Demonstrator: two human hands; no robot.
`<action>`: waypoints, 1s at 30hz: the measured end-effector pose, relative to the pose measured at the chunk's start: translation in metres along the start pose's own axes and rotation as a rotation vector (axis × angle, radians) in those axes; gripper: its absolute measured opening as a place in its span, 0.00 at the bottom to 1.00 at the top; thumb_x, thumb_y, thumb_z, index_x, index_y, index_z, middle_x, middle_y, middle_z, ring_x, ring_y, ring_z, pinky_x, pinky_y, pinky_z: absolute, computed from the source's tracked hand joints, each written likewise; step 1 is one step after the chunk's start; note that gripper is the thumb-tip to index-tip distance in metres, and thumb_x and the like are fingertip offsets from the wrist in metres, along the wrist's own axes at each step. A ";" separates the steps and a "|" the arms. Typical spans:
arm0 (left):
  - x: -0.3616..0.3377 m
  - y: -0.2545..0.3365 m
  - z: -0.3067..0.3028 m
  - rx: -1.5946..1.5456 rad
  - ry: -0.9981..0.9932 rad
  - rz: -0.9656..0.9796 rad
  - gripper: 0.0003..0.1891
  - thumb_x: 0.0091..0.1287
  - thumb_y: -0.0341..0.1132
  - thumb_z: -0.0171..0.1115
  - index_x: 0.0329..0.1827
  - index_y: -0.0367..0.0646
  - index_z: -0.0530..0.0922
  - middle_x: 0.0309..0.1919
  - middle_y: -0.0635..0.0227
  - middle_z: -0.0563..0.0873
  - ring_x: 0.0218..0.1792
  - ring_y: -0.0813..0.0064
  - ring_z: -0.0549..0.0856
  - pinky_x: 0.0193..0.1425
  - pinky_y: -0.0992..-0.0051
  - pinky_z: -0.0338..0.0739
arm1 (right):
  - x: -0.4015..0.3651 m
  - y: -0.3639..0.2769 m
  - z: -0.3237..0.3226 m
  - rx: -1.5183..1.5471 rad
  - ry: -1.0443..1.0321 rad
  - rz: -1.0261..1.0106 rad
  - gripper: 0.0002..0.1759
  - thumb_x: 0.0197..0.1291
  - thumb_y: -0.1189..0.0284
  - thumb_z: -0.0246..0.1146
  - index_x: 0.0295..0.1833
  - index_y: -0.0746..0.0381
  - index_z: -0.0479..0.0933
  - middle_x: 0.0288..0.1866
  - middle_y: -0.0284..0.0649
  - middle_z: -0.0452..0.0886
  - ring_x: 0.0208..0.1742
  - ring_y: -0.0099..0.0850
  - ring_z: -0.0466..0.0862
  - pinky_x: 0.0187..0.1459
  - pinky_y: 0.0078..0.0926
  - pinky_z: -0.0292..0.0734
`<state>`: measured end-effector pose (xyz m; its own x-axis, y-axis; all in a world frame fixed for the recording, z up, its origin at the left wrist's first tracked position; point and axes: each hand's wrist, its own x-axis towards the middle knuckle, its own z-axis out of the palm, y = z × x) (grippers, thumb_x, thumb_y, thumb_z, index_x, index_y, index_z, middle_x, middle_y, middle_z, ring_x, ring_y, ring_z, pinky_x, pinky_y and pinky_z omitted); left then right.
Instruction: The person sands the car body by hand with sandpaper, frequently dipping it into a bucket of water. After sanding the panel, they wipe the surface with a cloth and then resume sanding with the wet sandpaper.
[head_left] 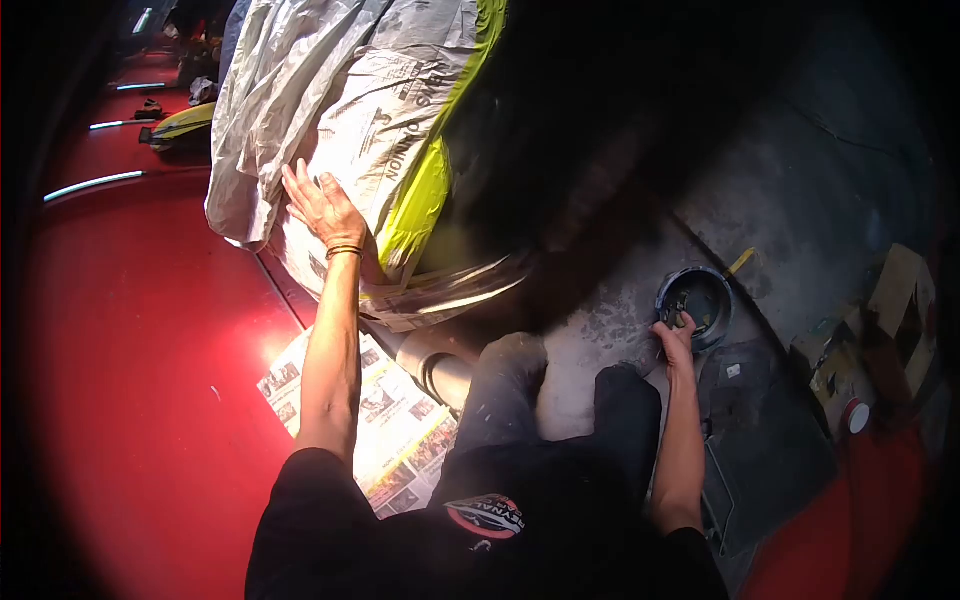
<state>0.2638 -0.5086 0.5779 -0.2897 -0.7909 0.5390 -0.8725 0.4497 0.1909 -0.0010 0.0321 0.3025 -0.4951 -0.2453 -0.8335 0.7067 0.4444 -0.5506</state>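
Note:
My left hand [325,205] lies with fingers stretched out against newspaper sheeting [365,130] that covers a large part in front of me. Lime-yellow edging [420,205] runs along the sheeting's right side. Lower on the right, my right hand [676,338] is closed, thumb up, at the near left rim of a dark round tub-like thing [712,305]. A small dark object [675,304] shows just above its fingers; I cannot tell what it is.
A glossy red car panel [170,330] spans the left side. Loose newspaper [385,400] lies by its edge, close to a grey cylindrical thing [437,365]. On the right are a cardboard box [895,290], a white-lidded can [855,416] and a dark flat panel [770,470].

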 end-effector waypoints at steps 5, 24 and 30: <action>-0.003 0.005 -0.001 -0.033 0.111 0.035 0.33 0.91 0.56 0.35 0.87 0.43 0.67 0.90 0.49 0.60 0.90 0.48 0.56 0.90 0.38 0.43 | 0.100 0.030 -0.048 -0.269 0.068 0.032 0.24 0.72 0.62 0.63 0.65 0.68 0.78 0.54 0.44 0.85 0.56 0.35 0.85 0.59 0.37 0.78; 0.013 -0.031 0.012 -0.266 0.409 0.189 0.41 0.89 0.63 0.38 0.84 0.33 0.67 0.84 0.42 0.69 0.87 0.47 0.63 0.90 0.58 0.55 | 0.430 0.236 -0.037 -0.572 0.376 -0.282 0.24 0.77 0.63 0.58 0.66 0.71 0.81 0.65 0.65 0.87 0.66 0.57 0.87 0.64 0.47 0.81; -0.001 -0.014 0.003 -0.318 0.460 0.156 0.41 0.87 0.65 0.40 0.84 0.35 0.67 0.83 0.43 0.70 0.86 0.47 0.66 0.89 0.57 0.58 | 0.412 0.222 0.001 -0.334 0.175 -0.262 0.24 0.79 0.62 0.57 0.65 0.70 0.83 0.61 0.60 0.89 0.58 0.50 0.90 0.57 0.46 0.84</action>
<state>0.2747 -0.5155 0.5727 -0.1422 -0.4756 0.8681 -0.6517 0.7051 0.2795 -0.0477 0.0290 -0.1625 -0.7340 -0.2498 -0.6315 0.3585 0.6473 -0.6727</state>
